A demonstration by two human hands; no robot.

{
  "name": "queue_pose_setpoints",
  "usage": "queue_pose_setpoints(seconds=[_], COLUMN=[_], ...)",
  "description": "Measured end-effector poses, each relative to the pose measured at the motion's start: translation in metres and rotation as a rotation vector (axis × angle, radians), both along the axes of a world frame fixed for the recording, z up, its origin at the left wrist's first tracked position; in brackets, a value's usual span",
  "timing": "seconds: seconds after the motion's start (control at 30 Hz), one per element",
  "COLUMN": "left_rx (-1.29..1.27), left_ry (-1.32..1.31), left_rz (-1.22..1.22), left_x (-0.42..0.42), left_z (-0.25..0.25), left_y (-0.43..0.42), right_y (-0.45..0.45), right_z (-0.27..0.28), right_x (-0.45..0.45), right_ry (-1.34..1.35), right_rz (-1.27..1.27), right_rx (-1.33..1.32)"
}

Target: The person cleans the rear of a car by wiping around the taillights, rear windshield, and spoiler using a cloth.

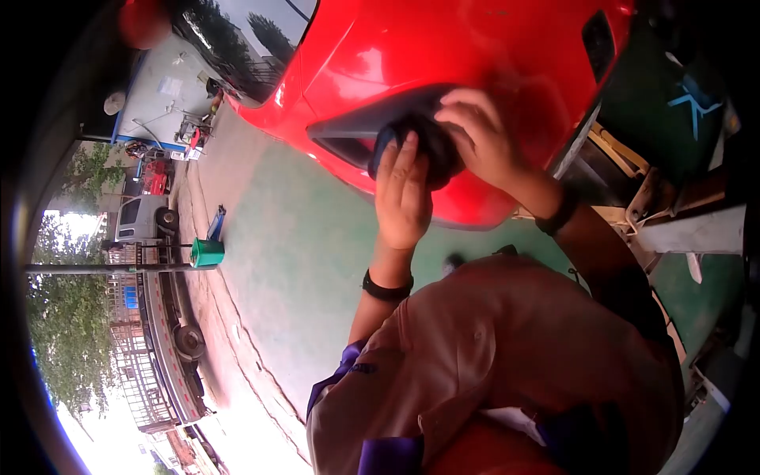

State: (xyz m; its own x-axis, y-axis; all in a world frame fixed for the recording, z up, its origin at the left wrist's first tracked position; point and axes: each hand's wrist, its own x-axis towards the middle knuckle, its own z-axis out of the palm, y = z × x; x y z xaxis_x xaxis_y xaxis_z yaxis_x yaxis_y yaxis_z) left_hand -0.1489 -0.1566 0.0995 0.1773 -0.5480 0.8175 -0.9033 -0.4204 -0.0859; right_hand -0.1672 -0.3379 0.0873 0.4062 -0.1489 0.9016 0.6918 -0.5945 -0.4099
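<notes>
A black rounded part is held between my two hands against the dark trim recess of a red car body panel. My left hand lies along its near left side, with the fingers bent over it. On the other side, my right hand curls at its upper right edge, its fingertips by the black trim. The part's exact kind is hard to make out, since my fingers cover much of it.
Yellow and grey lift metalwork stands at the right. A blue stand is at the upper right. On the left are a green bucket, a flatbed truck and red equipment. Green floor lies beneath.
</notes>
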Motion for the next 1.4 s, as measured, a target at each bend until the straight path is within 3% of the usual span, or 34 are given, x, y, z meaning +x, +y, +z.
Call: queue_pose_setpoints(seconds=[0.07, 0.1, 0.37, 0.7, 0.87, 1.03, 1.17, 1.4], left_rx=[-0.110, -0.121, -0.252, -0.280, -0.350, -0.422, -0.527, -0.559], left_ry=[0.026, 0.182, 0.741, 0.564, 0.393, 0.346, 0.460, 0.531], left_rz=[0.020, 0.012, -0.474, -0.450, -0.337, -0.324, -0.336, -0.207], left_x=[0.020, 0.029, 0.068, 0.108, 0.113, 0.132, 0.138, 0.112], left_z=[0.016, 0.018, 0.019, 0.014, 0.011, 0.009, -0.003, -0.003], left_y=[-0.004, -0.004, 0.036, 0.062, 0.063, 0.061, 0.070, 0.077], right_y=[-0.003, 0.001, 0.040, 0.069, 0.070, 0.092, 0.111, 0.081], right_z=[0.016, 0.017, -0.002, 0.020, 0.049, 0.053, 0.045, 0.041], right_x=[0.017, 0.021, 0.026, 0.043, 0.048, 0.058, 0.063, 0.024], right_ry=[0.061, 0.021, -0.037, -0.030, 0.130, 0.159, 0.110, 0.230], right_rz=[0.068, 0.060, 0.014, -0.116, -0.085, -0.386, -0.576, -0.351], right_rx=[0.008, -0.002, 0.023, -0.268, -0.339, -0.529, -0.599, -0.463])
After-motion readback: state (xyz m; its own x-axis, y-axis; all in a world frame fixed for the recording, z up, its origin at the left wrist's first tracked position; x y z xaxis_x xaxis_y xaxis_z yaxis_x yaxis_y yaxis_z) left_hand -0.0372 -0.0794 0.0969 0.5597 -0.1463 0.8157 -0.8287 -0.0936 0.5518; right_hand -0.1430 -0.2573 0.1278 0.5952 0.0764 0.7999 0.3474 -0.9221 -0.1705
